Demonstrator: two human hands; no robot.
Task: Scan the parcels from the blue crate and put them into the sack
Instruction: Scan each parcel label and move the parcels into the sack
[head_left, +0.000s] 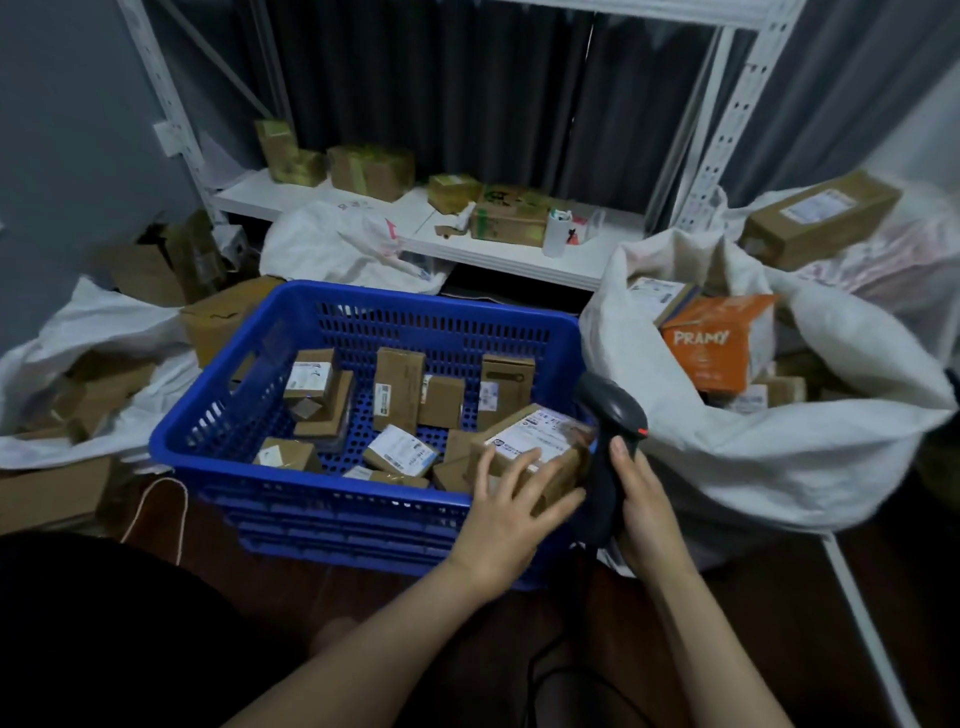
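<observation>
The blue crate stands in front of me with several small cardboard parcels lying in it. My left hand grips a brown parcel with a white label at the crate's near right corner. My right hand holds a black barcode scanner upright, its head just right of that parcel's label. Right of the crate, the open white sack holds several boxes, one of them an orange box.
Another white sack with cartons lies at the left. A white shelf behind the crate carries cardboard boxes and a sack. A brown box rests on a sack at the far right. A cable runs across the dark floor.
</observation>
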